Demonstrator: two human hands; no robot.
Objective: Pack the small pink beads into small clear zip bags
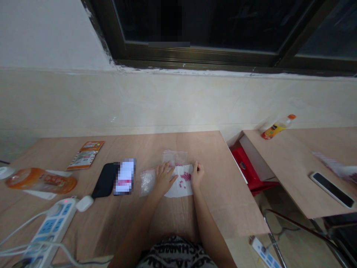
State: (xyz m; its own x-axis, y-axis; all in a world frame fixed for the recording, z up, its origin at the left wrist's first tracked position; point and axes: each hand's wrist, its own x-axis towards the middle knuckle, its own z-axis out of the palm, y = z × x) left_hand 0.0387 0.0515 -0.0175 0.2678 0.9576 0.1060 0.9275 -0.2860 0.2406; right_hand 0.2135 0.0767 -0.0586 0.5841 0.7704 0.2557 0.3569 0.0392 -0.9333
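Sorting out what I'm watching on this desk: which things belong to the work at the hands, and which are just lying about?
Part of the work:
left hand, on the white paper sheet
right hand, at the sheet's far edge
pink beads
clear zip bag
small clear bag

Lying about:
black phone
orange printed packet
power strip
orange-capped bottle

On the wooden table [228,193], a sheet of paper [178,191] lies beneath the person's left hand [164,178] and right hand [197,175], with small beads [185,176] on it and a plastic bag [175,158] just behind. A smaller bag [147,182] sits just left of the sheet, a phone [105,180] farther left; what looks like a bottle [278,127] stands at the back of the desk [284,163] to the right.
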